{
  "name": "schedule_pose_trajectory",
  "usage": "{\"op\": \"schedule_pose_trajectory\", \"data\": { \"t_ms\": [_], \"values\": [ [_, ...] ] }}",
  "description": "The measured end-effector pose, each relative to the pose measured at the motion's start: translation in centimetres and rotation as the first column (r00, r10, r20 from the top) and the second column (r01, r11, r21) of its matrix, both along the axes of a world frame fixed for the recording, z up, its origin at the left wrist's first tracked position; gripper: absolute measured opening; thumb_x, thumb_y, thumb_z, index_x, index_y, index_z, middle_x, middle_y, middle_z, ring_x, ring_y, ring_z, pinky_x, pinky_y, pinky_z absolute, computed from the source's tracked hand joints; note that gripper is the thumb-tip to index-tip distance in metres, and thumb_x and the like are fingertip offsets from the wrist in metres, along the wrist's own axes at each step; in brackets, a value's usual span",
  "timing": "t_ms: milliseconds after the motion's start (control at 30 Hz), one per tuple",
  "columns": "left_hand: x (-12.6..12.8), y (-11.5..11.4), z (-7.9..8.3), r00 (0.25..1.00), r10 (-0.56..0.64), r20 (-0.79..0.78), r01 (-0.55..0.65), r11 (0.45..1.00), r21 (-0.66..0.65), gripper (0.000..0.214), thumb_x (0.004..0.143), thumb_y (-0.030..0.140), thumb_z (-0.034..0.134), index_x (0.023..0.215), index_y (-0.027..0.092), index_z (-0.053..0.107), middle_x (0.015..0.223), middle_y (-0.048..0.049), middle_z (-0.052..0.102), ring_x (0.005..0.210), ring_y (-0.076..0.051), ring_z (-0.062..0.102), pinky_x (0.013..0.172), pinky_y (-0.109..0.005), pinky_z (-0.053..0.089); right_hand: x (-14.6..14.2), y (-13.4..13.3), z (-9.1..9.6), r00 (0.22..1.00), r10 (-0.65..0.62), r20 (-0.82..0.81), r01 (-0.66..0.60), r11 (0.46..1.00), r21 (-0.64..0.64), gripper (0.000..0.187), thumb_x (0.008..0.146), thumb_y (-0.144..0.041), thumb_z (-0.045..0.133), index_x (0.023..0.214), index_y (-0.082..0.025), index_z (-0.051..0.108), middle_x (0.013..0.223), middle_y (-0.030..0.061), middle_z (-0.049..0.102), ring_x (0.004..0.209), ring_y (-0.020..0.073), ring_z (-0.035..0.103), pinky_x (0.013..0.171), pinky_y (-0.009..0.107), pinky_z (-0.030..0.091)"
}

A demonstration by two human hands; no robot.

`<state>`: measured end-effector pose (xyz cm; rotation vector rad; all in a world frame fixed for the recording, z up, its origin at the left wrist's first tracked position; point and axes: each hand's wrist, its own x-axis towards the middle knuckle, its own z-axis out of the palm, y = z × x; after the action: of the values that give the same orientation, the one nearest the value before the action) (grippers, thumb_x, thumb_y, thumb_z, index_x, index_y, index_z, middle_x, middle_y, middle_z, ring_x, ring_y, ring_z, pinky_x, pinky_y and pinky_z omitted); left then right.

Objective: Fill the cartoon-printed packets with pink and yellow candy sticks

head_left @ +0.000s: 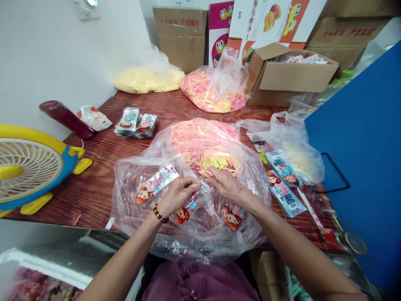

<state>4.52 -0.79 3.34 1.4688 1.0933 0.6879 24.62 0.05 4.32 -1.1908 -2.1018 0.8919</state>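
Bag (pixel 200 244) overhanging table (pixel 97 171) edge, room opening leftward; left hand (pixel 179 193) pinching packet (pixel 184 213); sticks (pixel 205 142) meeting fingertips of right hand (pixel 228 184), grip unclear.

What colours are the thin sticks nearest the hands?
The thin sticks are pink and yellow, shown best in the head view.

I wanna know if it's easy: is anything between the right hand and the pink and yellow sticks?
Nothing I can see. The right hand's fingers are at the near edge of the sticks. A clear bag spreads around them; I can't tell if a thin fold comes between.
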Motion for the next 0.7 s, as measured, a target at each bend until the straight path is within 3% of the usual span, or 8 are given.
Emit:
{"op": "schedule_pose_trajectory", "data": {
  "t_ms": [133, 200, 267, 367, 567, 700],
  "values": [
    [0.0, -0.4, 0.5, 0.999, -0.004, 0.041, 0.000, 0.997, 0.083, 0.035, 0.088, 0.039, 0.055, 0.063, 0.015, 0.055, 0.059, 0.0029, 0.045, 0.057, -0.009, 0.038, 0.055, -0.022, 0.031, 0.5, 0.2, 1.0, 0.941, -0.138, -0.309, 0.094, 0.984, -0.152, 0.019, 0.094, -0.032, 0.050, 0.078, -0.021, 0.053, 0.071, -0.0023, 0.056, 0.064, 0.0126, 0.051, 0.063, 0.026, 0.039],
    [0.1, -0.6, 0.7, 0.998, 0.000, 0.061, -0.009, 0.990, 0.139, 0.034, 0.089, 0.038, 0.054, 0.064, 0.016, 0.055, 0.061, 0.0019, 0.047, 0.059, -0.010, 0.040, 0.057, -0.023, 0.033, 0.3, 0.1, 1.7, 0.789, -0.258, -0.557, 0.157, 0.962, -0.223, 0.016, 0.094, -0.031, 0.050, 0.083, -0.020, 0.056, 0.073, -0.0022, 0.060, 0.066, 0.0123, 0.055, 0.066, 0.027, 0.043],
    [0.2, -0.7, 0.8, 0.997, 0.003, 0.072, -0.017, 0.982, 0.190, 0.035, 0.090, 0.037, 0.053, 0.063, 0.016, 0.053, 0.062, 0.0017, 0.046, 0.060, -0.011, 0.040, 0.058, -0.023, 0.034, -0.3, 0.0, 2.4, 0.570, -0.327, -0.754, 0.175, 0.945, -0.277, 0.010, 0.092, -0.029, 0.051, 0.091, -0.021, 0.057, 0.074, -0.0028, 0.062, 0.066, 0.0122, 0.058, 0.068, 0.028, 0.046],
    [0.6, -0.8, 0.8, 0.997, 0.007, 0.083, -0.026, 0.973, 0.230, 0.036, 0.092, 0.036, 0.052, 0.062, 0.016, 0.050, 0.062, 0.0024, 0.043, 0.059, -0.010, 0.037, 0.058, -0.023, 0.033, -1.8, -0.3, 3.6, 0.337, -0.337, -0.879, 0.132, 0.941, -0.311, 0.007, 0.090, -0.028, 0.054, 0.095, -0.023, 0.056, 0.072, -0.0040, 0.062, 0.066, 0.0130, 0.061, 0.071, 0.030, 0.050],
    [1.2, -0.7, 0.8, 0.991, 0.031, 0.130, -0.062, 0.969, 0.238, 0.032, 0.091, 0.036, 0.055, 0.067, 0.015, 0.057, 0.062, 0.0022, 0.046, 0.058, -0.010, 0.039, 0.056, -0.022, 0.033, -4.5, -0.7, 3.7, 0.237, -0.366, -0.900, 0.124, 0.930, -0.345, 0.008, 0.088, -0.031, 0.057, 0.091, -0.024, 0.058, 0.072, -0.0026, 0.066, 0.077, 0.0160, 0.067, 0.081, 0.034, 0.053],
    [1.2, -0.7, 0.6, 0.984, 0.092, 0.152, -0.127, 0.963, 0.237, 0.030, 0.090, 0.037, 0.057, 0.070, 0.015, 0.063, 0.063, 0.0013, 0.052, 0.058, -0.010, 0.042, 0.056, -0.022, 0.036, -5.3, -1.2, 2.5, 0.251, -0.450, -0.857, 0.192, 0.891, -0.411, 0.011, 0.088, -0.033, 0.058, 0.091, -0.023, 0.060, 0.078, -0.0009, 0.069, 0.087, 0.0184, 0.068, 0.087, 0.037, 0.052]
  ]
}}
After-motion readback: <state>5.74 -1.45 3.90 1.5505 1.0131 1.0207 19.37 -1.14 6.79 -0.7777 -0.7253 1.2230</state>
